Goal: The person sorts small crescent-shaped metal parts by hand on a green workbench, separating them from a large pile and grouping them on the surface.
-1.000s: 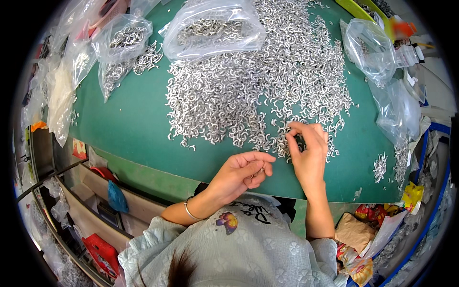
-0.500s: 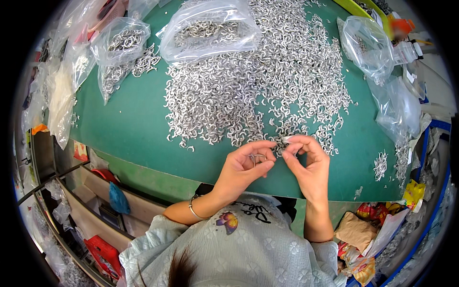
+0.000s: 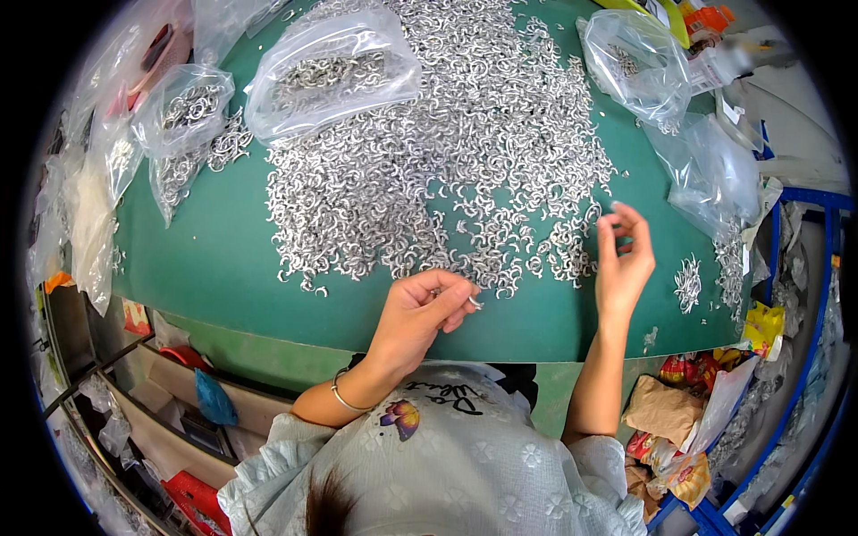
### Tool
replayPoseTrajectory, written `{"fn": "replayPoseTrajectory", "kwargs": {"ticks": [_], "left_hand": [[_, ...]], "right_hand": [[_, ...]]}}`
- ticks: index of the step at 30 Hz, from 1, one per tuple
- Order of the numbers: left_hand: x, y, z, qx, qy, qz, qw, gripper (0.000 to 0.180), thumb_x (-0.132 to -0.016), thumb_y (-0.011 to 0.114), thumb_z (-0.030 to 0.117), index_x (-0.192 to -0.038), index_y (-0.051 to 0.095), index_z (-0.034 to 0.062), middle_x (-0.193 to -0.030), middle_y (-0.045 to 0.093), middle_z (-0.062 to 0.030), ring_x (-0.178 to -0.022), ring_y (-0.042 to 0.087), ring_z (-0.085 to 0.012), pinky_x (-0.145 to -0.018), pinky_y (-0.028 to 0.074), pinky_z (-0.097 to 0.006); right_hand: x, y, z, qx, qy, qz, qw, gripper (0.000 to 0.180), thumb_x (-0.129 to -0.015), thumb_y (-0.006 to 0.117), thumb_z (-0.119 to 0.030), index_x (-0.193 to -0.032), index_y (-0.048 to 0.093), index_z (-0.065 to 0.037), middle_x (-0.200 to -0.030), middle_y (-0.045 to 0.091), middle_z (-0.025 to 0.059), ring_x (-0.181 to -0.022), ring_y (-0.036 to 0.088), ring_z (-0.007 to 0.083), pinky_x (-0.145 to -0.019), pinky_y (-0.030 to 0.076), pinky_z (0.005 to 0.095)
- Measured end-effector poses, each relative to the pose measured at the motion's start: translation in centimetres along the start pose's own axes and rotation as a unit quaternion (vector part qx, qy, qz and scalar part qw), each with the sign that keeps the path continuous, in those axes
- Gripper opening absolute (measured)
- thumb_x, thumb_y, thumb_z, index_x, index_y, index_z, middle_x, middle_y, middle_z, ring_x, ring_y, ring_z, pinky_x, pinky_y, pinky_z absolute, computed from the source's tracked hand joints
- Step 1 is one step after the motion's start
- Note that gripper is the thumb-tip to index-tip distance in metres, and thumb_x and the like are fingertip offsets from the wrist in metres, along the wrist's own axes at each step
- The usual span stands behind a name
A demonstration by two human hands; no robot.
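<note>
A small curved silver metal piece (image 3: pixel 475 304) pokes out between the thumb and fingers of my left hand (image 3: pixel 420 313), which is closed in a pinch near the front edge of the pile. Whatever else lies inside that palm is hidden. My right hand (image 3: pixel 626 263) is raised at the pile's right edge, thumb and fingers slightly apart, with nothing visible between them. Just left of its thumb lies a larger silver ring (image 3: pixel 593 212). A wide pile of similar curved silver pieces (image 3: pixel 357 196) spreads over the green table (image 3: pixel 214 268).
A clear plastic bag (image 3: pixel 331 76) of pieces lies on the pile, another bag (image 3: pixel 183 121) at the left. More clear bags (image 3: pixel 635 67) stand at the right, near a small heap of thin silver pieces (image 3: pixel 687 286). Packets (image 3: pixel 666 406) sit below the table's right edge.
My hands have come apart: the right moved away to the right and up, opening, while the left stays pinched near the pile's front. The whole view has shifted, so the table appears further left.
</note>
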State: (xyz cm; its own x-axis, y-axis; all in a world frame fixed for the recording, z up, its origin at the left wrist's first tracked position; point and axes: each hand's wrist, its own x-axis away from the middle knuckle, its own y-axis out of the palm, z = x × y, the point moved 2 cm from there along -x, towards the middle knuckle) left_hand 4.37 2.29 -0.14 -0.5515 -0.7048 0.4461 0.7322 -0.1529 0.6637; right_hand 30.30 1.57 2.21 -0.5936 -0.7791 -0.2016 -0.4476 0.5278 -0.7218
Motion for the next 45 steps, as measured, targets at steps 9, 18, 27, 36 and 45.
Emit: {"fn": "replayPoseTrajectory", "kwargs": {"ticks": [9, 18, 27, 36, 45], "left_hand": [[-0.3, 0.5, -0.4, 0.039, -0.003, -0.048, 0.998, 0.015, -0.100, 0.054, 0.015, -0.095, 0.059, 0.0014, -0.095, 0.065, -0.0093, -0.074, 0.054, -0.0102, -0.065, 0.043, -0.025], [-0.4, 1.6, -0.3, 0.006, -0.020, -0.075, 0.997, 0.016, -0.099, 0.050, 0.006, -0.110, 0.059, 0.0004, -0.098, 0.065, -0.0094, -0.081, 0.059, -0.0138, -0.077, 0.049, -0.027], [-0.2, 1.3, -0.3, -0.012, -0.017, -0.066, 0.998, 0.024, -0.099, 0.050, 0.005, -0.121, 0.056, -0.0023, -0.107, 0.064, -0.0102, -0.092, 0.061, -0.0163, -0.087, 0.050, -0.030], [-1.6, 2.6, -1.8, 0.093, -0.067, -0.089, 0.989, 0.029, -0.101, 0.050, 0.015, -0.125, 0.056, -0.0014, -0.109, 0.065, -0.0106, -0.096, 0.060, -0.0174, -0.086, 0.049, -0.030], [-1.4, 1.6, -1.9, 0.079, -0.068, -0.114, 0.988, 0.030, -0.100, 0.051, 0.013, -0.126, 0.057, -0.0016, -0.110, 0.066, -0.0128, -0.093, 0.063, -0.0167, -0.085, 0.052, -0.029]], "right_hand": [[-1.7, 0.9, 1.5, 0.030, -0.014, 0.009, 0.999, 0.024, -0.078, 0.071, 0.003, -0.101, 0.068, -0.004, -0.080, 0.067, 0.0058, -0.077, 0.062, 0.0194, -0.076, 0.049, 0.0348], [-0.8, 1.7, 1.0, 0.033, -0.075, -0.042, 0.996, 0.031, -0.077, 0.073, 0.000, -0.105, 0.062, -0.002, -0.090, 0.063, 0.0105, -0.085, 0.059, 0.0246, -0.078, 0.048, 0.0373], [0.4, -0.2, 0.1, -0.286, 0.046, -0.073, 0.954, 0.026, -0.082, 0.067, 0.004, -0.106, 0.063, -0.004, -0.087, 0.064, -0.0020, -0.079, 0.055, 0.0054, -0.071, 0.041, 0.0210], [1.8, -0.7, -3.2, -0.096, 0.005, -0.087, 0.992, 0.034, -0.080, 0.068, 0.005, -0.112, 0.062, -0.003, -0.083, 0.065, 0.0005, -0.079, 0.058, 0.0118, -0.071, 0.042, 0.0263], [-0.1, 0.1, 1.0, 0.025, -0.012, -0.032, 0.999, 0.029, -0.077, 0.068, 0.003, -0.105, 0.065, -0.004, -0.075, 0.062, 0.0024, -0.071, 0.056, 0.0167, -0.072, 0.046, 0.0312]]}}
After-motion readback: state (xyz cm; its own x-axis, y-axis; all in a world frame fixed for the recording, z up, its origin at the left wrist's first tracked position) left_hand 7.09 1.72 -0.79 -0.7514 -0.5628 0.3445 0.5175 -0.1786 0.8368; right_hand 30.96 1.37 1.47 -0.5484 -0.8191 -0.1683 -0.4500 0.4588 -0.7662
